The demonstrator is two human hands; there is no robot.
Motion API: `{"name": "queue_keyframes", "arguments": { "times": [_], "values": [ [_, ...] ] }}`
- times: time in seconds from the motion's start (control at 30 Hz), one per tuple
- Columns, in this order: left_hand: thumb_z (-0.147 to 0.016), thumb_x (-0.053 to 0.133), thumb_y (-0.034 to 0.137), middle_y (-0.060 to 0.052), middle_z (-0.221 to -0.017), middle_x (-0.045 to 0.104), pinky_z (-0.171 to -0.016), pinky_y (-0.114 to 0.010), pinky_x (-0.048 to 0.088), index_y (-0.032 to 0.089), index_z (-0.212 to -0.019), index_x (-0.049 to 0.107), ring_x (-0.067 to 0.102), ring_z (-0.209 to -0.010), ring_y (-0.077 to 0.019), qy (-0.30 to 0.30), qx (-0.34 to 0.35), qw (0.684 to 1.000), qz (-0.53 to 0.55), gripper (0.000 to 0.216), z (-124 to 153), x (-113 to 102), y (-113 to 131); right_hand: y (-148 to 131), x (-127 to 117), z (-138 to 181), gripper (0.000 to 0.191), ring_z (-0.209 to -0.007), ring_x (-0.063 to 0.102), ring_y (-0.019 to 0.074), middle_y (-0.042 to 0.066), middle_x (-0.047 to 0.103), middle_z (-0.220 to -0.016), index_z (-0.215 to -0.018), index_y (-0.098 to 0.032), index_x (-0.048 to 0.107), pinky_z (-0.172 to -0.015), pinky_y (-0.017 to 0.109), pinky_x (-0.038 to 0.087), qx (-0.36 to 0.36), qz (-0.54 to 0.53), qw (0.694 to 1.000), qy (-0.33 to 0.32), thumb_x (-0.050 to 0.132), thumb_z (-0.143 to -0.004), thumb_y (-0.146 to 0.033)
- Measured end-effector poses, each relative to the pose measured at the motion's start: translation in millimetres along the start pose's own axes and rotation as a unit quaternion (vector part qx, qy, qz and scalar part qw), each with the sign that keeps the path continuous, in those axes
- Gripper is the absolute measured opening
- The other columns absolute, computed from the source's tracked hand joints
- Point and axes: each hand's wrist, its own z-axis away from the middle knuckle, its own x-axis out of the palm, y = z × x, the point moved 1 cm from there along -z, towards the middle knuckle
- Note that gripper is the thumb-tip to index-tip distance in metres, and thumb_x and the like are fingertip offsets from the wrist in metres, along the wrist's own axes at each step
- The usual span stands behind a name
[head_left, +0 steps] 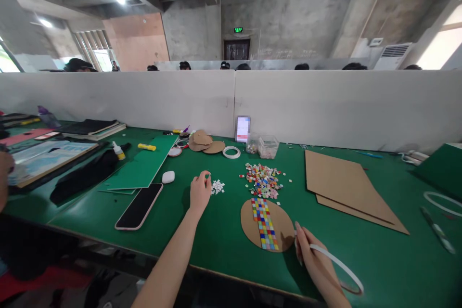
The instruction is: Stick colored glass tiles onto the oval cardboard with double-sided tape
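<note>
My left hand (200,190) rests on the green table with fingers curled, its fingertips touching a small pile of white tile bits (217,186). My right hand (311,255) is closed on a white tape ring (344,269) near the table's front edge. Just left of it lies a round cardboard disc (252,226) with a strip of coloured mosaic tiles (265,224) down its middle. A heap of loose coloured tiles (263,180) lies behind the disc.
A black phone (139,206) and a white case (168,176) lie to the left, beside a green sheet (144,163). Cardboard sheets (346,187) lie to the right. Small clear boxes (267,147), a tape roll (231,152) and cardboard discs (205,143) stand by the white partition (325,106).
</note>
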Motion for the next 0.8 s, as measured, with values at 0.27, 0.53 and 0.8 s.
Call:
{"name": "queue_keyframes", "arguments": {
  "times": [0.27, 0.53, 0.8],
  "values": [
    [-0.076, 0.048, 0.017, 0.0, -0.069, 0.054, -0.07, -0.031, 0.039, 0.021, -0.098, 0.052, 0.053, -0.072, -0.02, -0.032, 0.031, 0.999, -0.007, 0.023, -0.6, 6.5, -0.4, 3.6, -1.1, -0.3, 0.042, -0.043, 0.041, 0.0118, -0.004, 0.044, -0.049, -0.062, -0.021, 0.048, -0.042, 0.023, 0.033, -0.004, -0.017, 1.0, 0.003, 0.042, -0.079, -0.058],
    [-0.078, 0.045, 0.018, 0.001, -0.058, 0.052, -0.067, -0.031, 0.04, 0.02, -0.091, 0.052, 0.053, -0.07, -0.0214, -0.036, 0.023, 0.999, 0.003, 0.015, 0.2, 6.7, -0.6, -1.7, 0.4, 0.5, 0.045, -0.04, 0.042, 0.0117, -0.005, 0.043, -0.044, -0.057, -0.021, 0.044, -0.04, 0.023, 0.033, -0.006, -0.017, 1.0, 0.004, 0.043, -0.077, -0.061],
    [-0.084, 0.036, 0.02, -0.003, -0.065, 0.061, -0.06, -0.028, 0.042, 0.02, -0.097, 0.055, 0.055, -0.072, -0.0207, -0.032, 0.004, 0.999, 0.023, 0.023, -0.4, 4.8, -5.1, -1.4, 0.0, 0.8, 0.041, -0.043, 0.04, 0.0117, -0.005, 0.041, -0.047, -0.06, -0.021, 0.044, -0.042, 0.023, 0.032, -0.012, -0.014, 1.0, -0.005, 0.042, -0.081, -0.057]
  ]
}}
